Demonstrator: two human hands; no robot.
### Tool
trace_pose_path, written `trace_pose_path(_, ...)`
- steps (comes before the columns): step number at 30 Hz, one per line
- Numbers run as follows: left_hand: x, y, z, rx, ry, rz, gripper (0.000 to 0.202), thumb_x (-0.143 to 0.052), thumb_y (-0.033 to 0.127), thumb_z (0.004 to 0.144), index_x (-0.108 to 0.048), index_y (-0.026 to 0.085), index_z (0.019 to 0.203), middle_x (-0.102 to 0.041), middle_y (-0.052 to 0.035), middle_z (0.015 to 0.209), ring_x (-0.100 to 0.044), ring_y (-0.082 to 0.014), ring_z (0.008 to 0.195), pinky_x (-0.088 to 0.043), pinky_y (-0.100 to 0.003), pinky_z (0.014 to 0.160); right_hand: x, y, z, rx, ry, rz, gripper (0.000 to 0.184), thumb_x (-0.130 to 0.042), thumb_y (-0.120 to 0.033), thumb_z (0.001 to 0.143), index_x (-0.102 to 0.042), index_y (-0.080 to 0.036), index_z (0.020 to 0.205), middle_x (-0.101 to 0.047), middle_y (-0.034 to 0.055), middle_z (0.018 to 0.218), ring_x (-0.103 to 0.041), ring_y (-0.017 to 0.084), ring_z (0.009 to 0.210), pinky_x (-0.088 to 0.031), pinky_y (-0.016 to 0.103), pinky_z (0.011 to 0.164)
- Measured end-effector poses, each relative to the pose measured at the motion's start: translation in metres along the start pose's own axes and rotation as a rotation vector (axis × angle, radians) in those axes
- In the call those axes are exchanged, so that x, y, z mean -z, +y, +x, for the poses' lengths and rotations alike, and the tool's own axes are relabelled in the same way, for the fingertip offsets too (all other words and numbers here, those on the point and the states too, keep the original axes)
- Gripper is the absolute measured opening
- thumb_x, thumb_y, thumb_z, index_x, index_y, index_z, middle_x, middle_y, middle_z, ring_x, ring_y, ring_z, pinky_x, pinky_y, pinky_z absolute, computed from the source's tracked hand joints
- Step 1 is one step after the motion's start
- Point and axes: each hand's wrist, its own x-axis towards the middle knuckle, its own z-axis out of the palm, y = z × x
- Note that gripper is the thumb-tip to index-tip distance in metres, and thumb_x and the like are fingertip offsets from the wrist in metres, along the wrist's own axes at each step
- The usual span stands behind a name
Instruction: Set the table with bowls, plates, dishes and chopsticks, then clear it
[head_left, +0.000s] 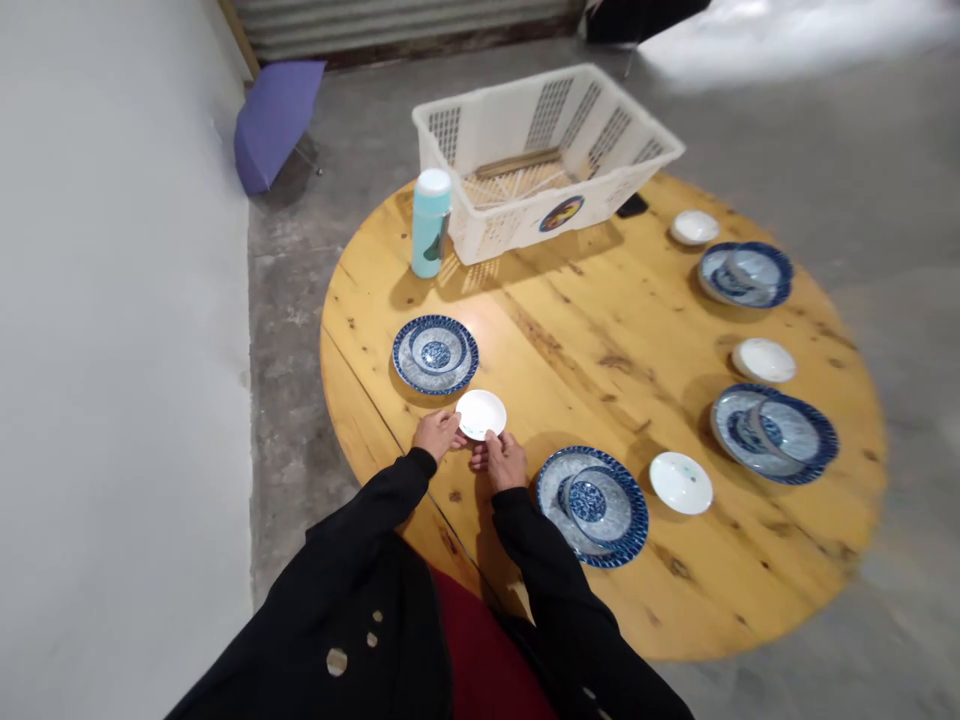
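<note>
Toward nine o'clock on the round table (570,380), the left hand (437,436) and right hand (505,463) held a small white dish (482,411); a basket (502,230) stood at eleven.

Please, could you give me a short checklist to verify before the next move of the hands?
1. Left hand on the white dish: ok, fingers at its rim.
2. Right hand on the same dish: ok, thumb at the near edge.
3. Dish resting fully on the table: cannot tell.
4. Bowl inside the plate just beyond the dish: ok.
5. Bottle upright beside the basket: ok.
</note>
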Motion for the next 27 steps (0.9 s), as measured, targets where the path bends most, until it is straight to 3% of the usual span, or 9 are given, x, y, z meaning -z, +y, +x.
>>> trace_pose_path(6, 0.023, 0.011, -0.033, -0.056, 0.067, -0.004, 0.045, -0.067, 0.058, 0.072, -0.054, 0.015, 0.074, -0.065, -0.0036, 0.064, -0.063, -0.0111, 0.052, -0.052, -0.021, 0.05, 0.005, -0.004, -0.038, -0.075, -0.075, 0.123, 0.05, -0.061, -0.068, 0.07, -0.048, -0.02, 0.076, -0.06, -0.0014, 0.056, -0.058, 0.014, 0.042, -0.049, 0.024, 0.038)
trace_pose_path(12, 0.049, -0.021, -0.109, 0.015, 0.218, 0.027, 0.046, -0.07, 0.057, 0.063, -0.059, 0.014, 0.072, -0.066, -0.0041, 0.064, -0.061, -0.0125, 0.052, -0.051, -0.023, 0.049, 0.034, 0.028, -0.1, -0.082, -0.339, 0.166, 0.048, -0.059, -0.065, 0.074, -0.053, -0.018, 0.081, -0.059, -0.0026, 0.06, -0.057, 0.012, 0.044, -0.044, 0.022, 0.04)
trace_pose_path(16, 0.027, -0.046, -0.162, 0.036, 0.226, 0.043, 0.047, -0.069, 0.057, 0.064, -0.062, 0.013, 0.079, -0.068, -0.0051, 0.069, -0.064, -0.0146, 0.058, -0.052, -0.025, 0.053, 0.069, 0.044, -0.13, -0.091, -0.426, 0.081, 0.04, -0.057, -0.058, 0.076, -0.056, -0.018, 0.082, -0.058, -0.0032, 0.059, -0.055, 0.012, 0.043, -0.04, 0.021, 0.04)
trace_pose_path(19, -0.008, -0.052, -0.191, 0.027, 0.08, 0.102, 0.045, -0.065, 0.058, 0.069, -0.062, 0.015, 0.082, -0.068, -0.0048, 0.071, -0.064, -0.0153, 0.06, -0.052, -0.026, 0.055, 0.104, 0.048, -0.145, -0.05, -0.401, 0.042, 0.041, -0.058, -0.058, 0.075, -0.058, -0.018, 0.082, -0.061, -0.0015, 0.06, -0.057, 0.012, 0.045, -0.042, 0.022, 0.043)
trace_pose_path(23, -0.041, -0.05, -0.208, -0.082, -0.203, 0.273, 0.035, -0.056, 0.052, 0.078, -0.061, 0.017, 0.084, -0.067, -0.0034, 0.074, -0.065, -0.0153, 0.066, -0.052, -0.026, 0.062, 0.152, 0.058, -0.162, -0.088, -0.232, 0.068, 0.054, -0.063, -0.066, 0.068, -0.06, -0.017, 0.089, -0.065, 0.0015, 0.064, -0.06, 0.016, 0.05, -0.048, 0.027, 0.048)
trace_pose_path(27, -0.04, -0.057, -0.214, -0.144, -0.225, 0.338, 0.03, -0.051, 0.046, 0.082, -0.059, 0.019, 0.088, -0.069, -0.0044, 0.079, -0.067, -0.016, 0.069, -0.051, -0.025, 0.062, 0.178, 0.072, -0.192, -0.137, -0.035, 0.092, 0.064, -0.069, -0.073, 0.058, -0.06, -0.016, 0.088, -0.066, 0.0031, 0.064, -0.06, 0.017, 0.051, -0.048, 0.028, 0.047)
